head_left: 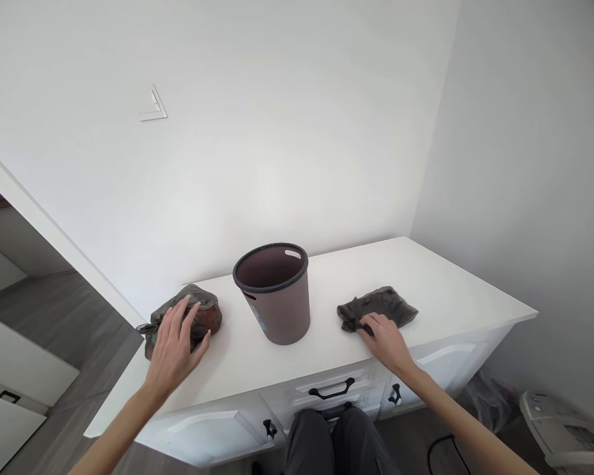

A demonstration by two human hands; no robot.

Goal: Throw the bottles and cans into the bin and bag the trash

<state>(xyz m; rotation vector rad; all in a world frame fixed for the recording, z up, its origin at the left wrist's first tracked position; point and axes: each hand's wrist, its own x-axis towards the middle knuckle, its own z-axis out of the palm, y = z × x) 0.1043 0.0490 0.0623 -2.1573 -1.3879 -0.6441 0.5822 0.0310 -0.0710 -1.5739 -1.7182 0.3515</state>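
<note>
A brownish-purple waste bin (287, 310) with a dark rim stands upright on the white cabinet top, between my hands. To its left lies a filled, knotted black plastic bag (210, 313), with something reddish-brown showing through. My left hand (175, 336) is over this bag with its fingers spread; whether they touch it I cannot tell. On the right a flat, crumpled black garbage bag (381, 303) lies on the top. The fingers of my right hand (383, 336) are closed on its near left edge.
The white cabinet (455, 284) has black handles on its front and stands against a white wall with a switch plate (153, 105). At the lower right is a pale appliance (564, 429), near clear plastic and a black cable (440, 445). A doorway opens at left.
</note>
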